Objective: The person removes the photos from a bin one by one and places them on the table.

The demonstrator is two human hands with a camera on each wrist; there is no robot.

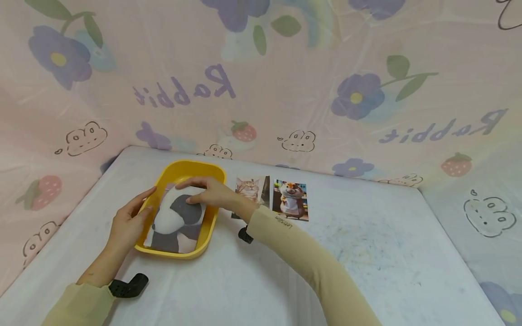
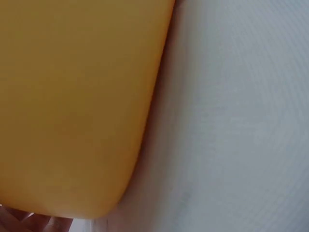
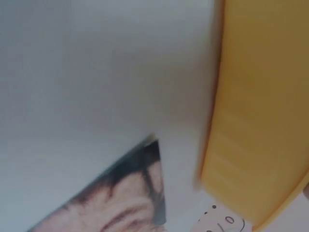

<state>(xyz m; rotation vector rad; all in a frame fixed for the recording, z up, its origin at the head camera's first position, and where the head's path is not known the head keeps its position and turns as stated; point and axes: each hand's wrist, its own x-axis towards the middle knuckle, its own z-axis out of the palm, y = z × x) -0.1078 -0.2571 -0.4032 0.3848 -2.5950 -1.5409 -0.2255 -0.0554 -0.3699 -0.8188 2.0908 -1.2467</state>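
Note:
In the head view my left hand [image 1: 125, 227] holds the left rim of a yellow tray [image 1: 152, 202], a deep one with rounded corners. Its fingertips also show at the bottom corner of the left wrist view, against the yellow wall. Inside the tray lies a picture card [image 1: 165, 222] with grey and white rounded shapes, like a panda. My right hand [image 1: 216, 192] reaches over the tray's right side and pinches the card near its top edge, thumb on its face and fingers along the edge. The card's top right corner is hidden under that hand.
Right of the tray lie a cat picture card [image 1: 249, 188], partly covered by the right forearm, and a hamster picture card [image 1: 290, 199]. The white-covered table [image 1: 367, 253] has faint smudges on its right. A printed curtain [image 1: 277, 104] rises behind it.

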